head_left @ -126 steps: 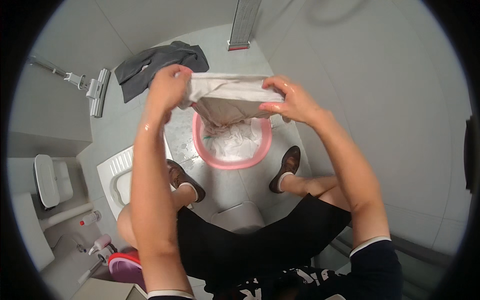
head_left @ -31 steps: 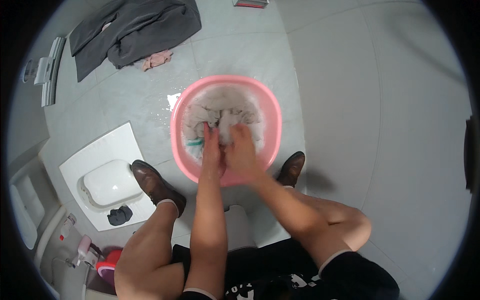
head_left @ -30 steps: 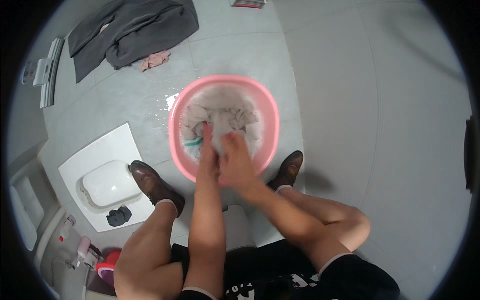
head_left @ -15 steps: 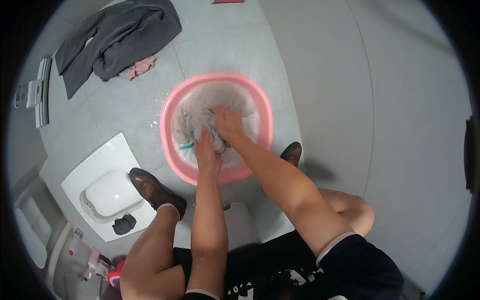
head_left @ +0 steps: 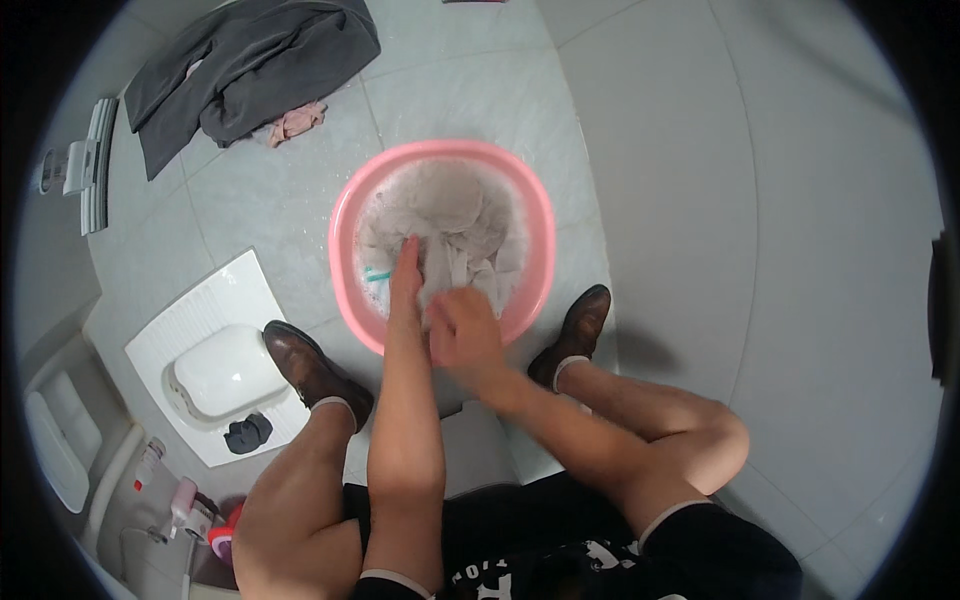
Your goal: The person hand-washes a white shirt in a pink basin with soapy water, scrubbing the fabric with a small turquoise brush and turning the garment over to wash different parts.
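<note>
Soapy water and wet grey-white cloth (head_left: 445, 200) fill a pink basin (head_left: 541, 235) on the floor between my feet. My left hand (head_left: 408, 275) reaches into the left half of the basin, seen edge-on. Its thumb lies along the cloth, and its other fingers are mostly hidden in the folds. Over the near rim, beside my left wrist, my right hand (head_left: 466, 325) is closed in a fist and slightly blurred. A fold of cloth runs down to this fist. A thin teal strip (head_left: 378, 275) shows in the suds left of my left hand.
A dark grey garment (head_left: 255, 75) and a small pink cloth (head_left: 298, 122) lie on the wet tiles at the far left. To the left is a white squat toilet (head_left: 225, 370) with a dark cloth (head_left: 248, 432) on it. Bottles (head_left: 183, 500) stand at the lower left. A wall rises on the right.
My right hand has pulled back from the middle of the basin toward its near rim. The cloth has spread out in the water, and my left hand stays nearly in place.
</note>
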### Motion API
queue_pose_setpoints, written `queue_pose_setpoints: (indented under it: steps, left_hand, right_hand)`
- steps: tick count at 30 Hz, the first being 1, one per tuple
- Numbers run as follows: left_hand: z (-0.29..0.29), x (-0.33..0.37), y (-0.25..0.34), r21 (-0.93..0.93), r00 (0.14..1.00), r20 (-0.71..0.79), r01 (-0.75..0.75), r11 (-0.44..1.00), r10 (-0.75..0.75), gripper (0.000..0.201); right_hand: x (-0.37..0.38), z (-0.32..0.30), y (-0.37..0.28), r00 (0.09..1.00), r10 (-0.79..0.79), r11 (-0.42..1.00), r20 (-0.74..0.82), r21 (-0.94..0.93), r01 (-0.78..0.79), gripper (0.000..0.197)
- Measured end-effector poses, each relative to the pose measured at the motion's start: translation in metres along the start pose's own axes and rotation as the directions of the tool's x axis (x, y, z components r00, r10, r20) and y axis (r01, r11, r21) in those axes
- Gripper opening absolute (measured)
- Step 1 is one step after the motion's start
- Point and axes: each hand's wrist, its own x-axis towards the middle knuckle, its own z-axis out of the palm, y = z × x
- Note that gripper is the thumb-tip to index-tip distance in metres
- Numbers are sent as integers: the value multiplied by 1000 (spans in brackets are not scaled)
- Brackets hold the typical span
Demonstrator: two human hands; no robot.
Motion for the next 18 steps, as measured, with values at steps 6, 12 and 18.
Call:
queue_pose_setpoints:
  steps: [6,12,18]
  left_hand:
    - [8,0,-9,100,999,-31,-8,995,11,34]
    - [22,-16,-32,374,981,-125,-91,923,147,38]
    - [25,-32,-49,926,930,283,-328,185,235,38]
  right_hand:
    - [-3,0,-42,998,-39,993,-40,-113,34,22]
    - [107,7,52,903,430,899,29,-103,-425,57]
    - [115,-68,81,606,538,810,586,-159,-565,57]
